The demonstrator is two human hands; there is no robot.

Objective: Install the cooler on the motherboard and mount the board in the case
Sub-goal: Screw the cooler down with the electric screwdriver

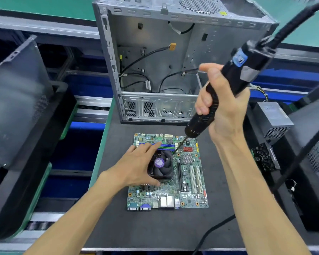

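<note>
A green motherboard (190, 183) lies flat on the dark mat in front of me. On it sits a black cooler (161, 165) with a fan and a purple centre label. My left hand (136, 167) grips the cooler's left side, thumb at the near edge, fingers over the far edge. My right hand (223, 109) holds a black electric screwdriver (234, 83) tilted, its bit tip at the cooler's far right corner. The open grey computer case (173, 57) stands behind the board with loose cables inside.
The screwdriver's thick cable (300, 17) arcs up to the right. A grey power supply (273, 120) and a black part (263, 157) lie to the right. Dark case panels (17, 100) lean at the left. A thin black cable (215, 229) crosses the mat (155, 227) near my right forearm.
</note>
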